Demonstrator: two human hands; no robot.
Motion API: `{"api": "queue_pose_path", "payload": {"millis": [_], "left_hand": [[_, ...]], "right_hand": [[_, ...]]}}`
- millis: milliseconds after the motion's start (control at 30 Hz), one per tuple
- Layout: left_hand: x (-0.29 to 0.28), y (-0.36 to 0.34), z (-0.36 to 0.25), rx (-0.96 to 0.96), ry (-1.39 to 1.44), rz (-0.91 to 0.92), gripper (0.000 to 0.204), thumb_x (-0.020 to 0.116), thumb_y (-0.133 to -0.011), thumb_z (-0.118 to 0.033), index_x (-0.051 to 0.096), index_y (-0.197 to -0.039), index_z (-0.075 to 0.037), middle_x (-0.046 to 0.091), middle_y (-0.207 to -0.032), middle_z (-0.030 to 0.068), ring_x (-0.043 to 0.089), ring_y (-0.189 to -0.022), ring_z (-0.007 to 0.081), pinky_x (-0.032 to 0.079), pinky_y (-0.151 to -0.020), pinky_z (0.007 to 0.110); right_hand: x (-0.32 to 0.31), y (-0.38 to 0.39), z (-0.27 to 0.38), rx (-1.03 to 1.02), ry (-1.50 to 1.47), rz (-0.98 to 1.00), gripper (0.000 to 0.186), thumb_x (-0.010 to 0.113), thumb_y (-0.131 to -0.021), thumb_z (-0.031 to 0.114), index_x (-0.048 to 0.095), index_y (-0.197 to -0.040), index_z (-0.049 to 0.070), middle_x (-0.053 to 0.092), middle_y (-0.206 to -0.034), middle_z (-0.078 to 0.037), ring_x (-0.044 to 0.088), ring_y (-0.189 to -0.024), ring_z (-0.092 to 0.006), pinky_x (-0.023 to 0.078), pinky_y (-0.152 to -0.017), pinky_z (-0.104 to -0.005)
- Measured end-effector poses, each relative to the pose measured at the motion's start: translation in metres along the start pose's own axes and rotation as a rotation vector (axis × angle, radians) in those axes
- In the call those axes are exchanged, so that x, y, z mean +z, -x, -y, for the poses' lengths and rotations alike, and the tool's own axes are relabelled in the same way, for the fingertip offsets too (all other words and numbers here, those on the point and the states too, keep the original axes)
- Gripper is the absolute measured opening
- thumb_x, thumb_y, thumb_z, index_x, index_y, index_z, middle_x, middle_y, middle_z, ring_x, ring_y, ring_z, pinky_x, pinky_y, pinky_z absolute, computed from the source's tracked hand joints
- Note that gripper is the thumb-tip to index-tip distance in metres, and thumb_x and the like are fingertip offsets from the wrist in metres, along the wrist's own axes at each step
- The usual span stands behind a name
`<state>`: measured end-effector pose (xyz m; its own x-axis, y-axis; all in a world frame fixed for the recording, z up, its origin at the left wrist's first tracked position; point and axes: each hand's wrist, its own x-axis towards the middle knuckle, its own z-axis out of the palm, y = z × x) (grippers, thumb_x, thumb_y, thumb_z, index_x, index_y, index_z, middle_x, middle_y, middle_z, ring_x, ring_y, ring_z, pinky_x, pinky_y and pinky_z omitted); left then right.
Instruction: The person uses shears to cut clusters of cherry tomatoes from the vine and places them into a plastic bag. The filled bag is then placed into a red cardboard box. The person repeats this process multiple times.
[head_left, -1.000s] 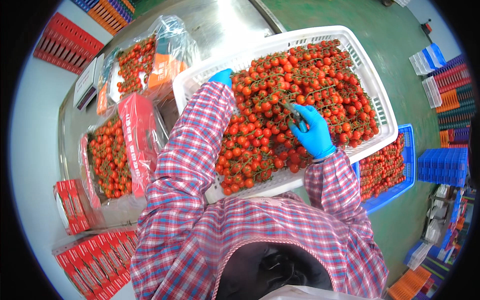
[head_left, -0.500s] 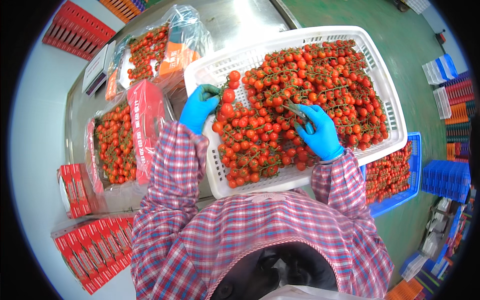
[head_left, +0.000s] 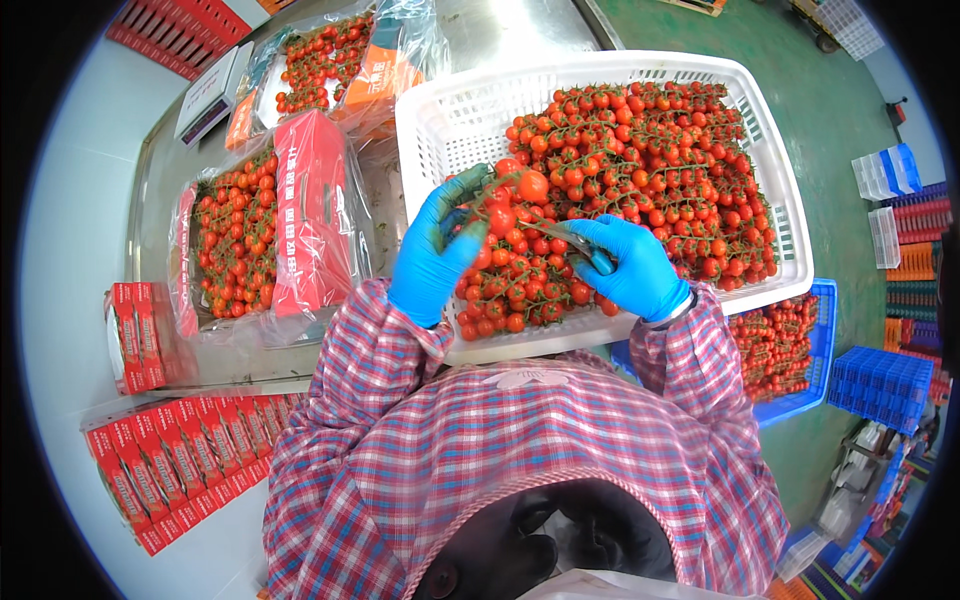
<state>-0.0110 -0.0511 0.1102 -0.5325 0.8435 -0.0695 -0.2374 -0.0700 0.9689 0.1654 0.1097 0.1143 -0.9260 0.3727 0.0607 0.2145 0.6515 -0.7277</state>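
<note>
My left hand (head_left: 435, 245), in a blue glove, is closed around the stem of a small cherry tomato truss (head_left: 508, 200), raised above the white crate (head_left: 425, 130). My right hand (head_left: 632, 268), also gloved in blue, grips small scissors (head_left: 585, 247). Their metal blades point left at the held truss; whether they touch it I cannot tell. Beneath both hands, many cherry tomatoes on the vine (head_left: 650, 170) fill most of the crate. The crate's far left corner shows bare slotted plastic.
Left of the crate, a red carton (head_left: 310, 215) and an orange-and-green carton (head_left: 375, 65), both lined with clear plastic, hold tomatoes on a metal table (head_left: 490, 30). Flat red boxes (head_left: 180, 460) stand at the near left. A blue crate (head_left: 825, 340) of tomatoes sits at the right.
My left hand has moved right and nearer the scissors, lifting the truss from the crate's left side. My right hand stays close to its place, scissors still in it. The view has shifted slightly.
</note>
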Motion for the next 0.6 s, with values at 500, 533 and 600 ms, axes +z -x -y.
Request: {"api": "queue_pose_path", "payload": {"millis": [500,533,600], "left_hand": [[0.000,0.003,0.013,-0.174,0.180,0.082,0.061,0.061,-0.083,-0.009,0.033,-0.137,-0.008,0.050,-0.120,0.0083,0.048,-0.109,0.0144,0.042,-0.092,0.028],[-0.014,0.006,0.011,-0.105,0.219,0.079,0.057,0.059,-0.084,-0.011,0.036,-0.136,-0.007,0.051,-0.118,0.0081,0.050,-0.106,0.0136,0.042,-0.091,0.028],[-0.054,0.023,0.005,-0.011,0.142,0.024,0.046,0.053,-0.087,-0.013,0.043,-0.130,-0.004,0.053,-0.116,0.0080,0.054,-0.099,0.0137,0.045,-0.086,0.027]], "right_hand": [[0.015,0.002,-0.011,0.225,0.025,-0.057,0.032,0.061,-0.076,0.001,0.064,-0.108,0.007,0.059,-0.068,-0.008,0.045,-0.057,-0.0058,0.040,-0.054,-0.0230],[0.017,0.000,-0.015,0.150,-0.046,-0.130,0.031,0.061,-0.078,0.001,0.064,-0.108,0.008,0.055,-0.064,0.000,0.039,-0.055,-0.0037,0.036,-0.051,-0.0213],[0.020,-0.004,-0.025,0.206,-0.149,-0.236,0.030,0.060,-0.080,-0.002,0.064,-0.109,0.007,0.045,-0.066,0.007,0.032,-0.058,-0.0021,0.031,-0.052,-0.0180]]}}
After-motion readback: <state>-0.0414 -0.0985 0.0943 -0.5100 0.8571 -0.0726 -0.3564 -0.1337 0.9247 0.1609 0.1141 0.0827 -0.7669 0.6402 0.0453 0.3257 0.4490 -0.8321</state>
